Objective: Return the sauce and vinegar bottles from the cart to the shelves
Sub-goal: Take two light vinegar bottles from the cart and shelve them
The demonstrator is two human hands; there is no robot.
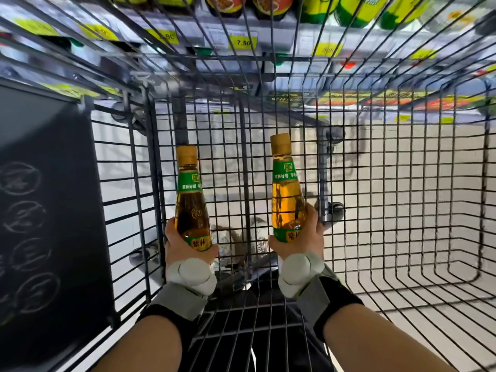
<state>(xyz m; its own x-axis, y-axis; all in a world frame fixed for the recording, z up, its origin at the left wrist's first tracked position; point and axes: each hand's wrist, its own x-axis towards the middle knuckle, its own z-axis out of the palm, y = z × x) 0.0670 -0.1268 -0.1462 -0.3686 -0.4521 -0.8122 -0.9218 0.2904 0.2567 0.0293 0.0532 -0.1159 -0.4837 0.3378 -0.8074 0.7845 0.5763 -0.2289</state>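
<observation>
**A:** Where is this?

**B:** A shop aisle. Pale floor shows through a grey wire shopping cart (402, 210). Past its far wall are store shelves with yellow price tags (243, 42), carrying rows of green- and red-labelled bottles that are too blurred to read.

**A:** And the bottles we care about?

**B:** There are two, both upright inside the basket and well apart. The left hand (188, 245) has its fingers curled round the lower body of a dark amber bottle with green label and tan cap (192, 208). The right hand (300, 237) grips a lighter golden bottle with green label and tan cap (287, 191), held a little higher. The palms hide both bases, so I can't tell whether either one touches the basket floor.

**A:** So which step is this?

**B:** I'd say the pick-up, with a bottle secured in each hand and neither yet out of the cart. Nothing has reached a shelf.

**A:** What does the next move need?

**B:** Both bottles have to rise straight up, clear of the wire walls and rim, and then go forward to the shelves. The matching row has to be found first, probably among the green labels, though I can't confirm that. With both hands full, I'd set one bottle down at a time, base first.
</observation>
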